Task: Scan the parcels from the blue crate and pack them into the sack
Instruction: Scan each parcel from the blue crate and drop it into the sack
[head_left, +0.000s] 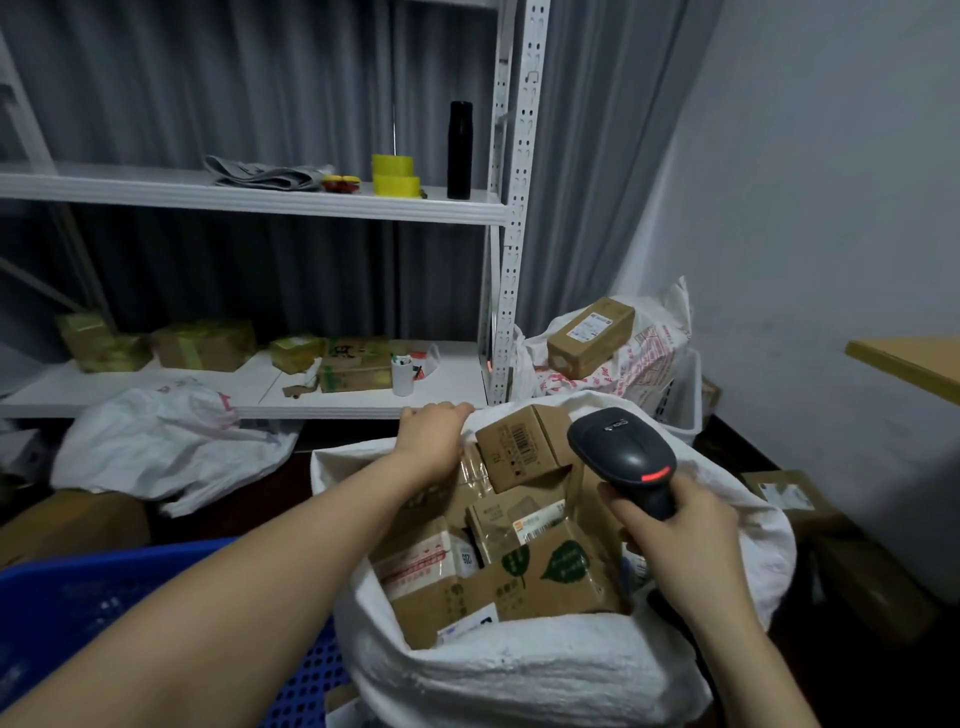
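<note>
Many cardboard parcels (524, 452) fill the white sack (519, 675); the left hand (434, 434) grips its far rim, and the right hand (675, 525) holds a barcode scanner (623, 452) above it.

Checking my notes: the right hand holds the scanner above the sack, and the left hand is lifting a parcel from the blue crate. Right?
No. The head view shows the left hand gripping the far rim of the sack, not lifting a parcel. The right hand holds the scanner above it.
</note>
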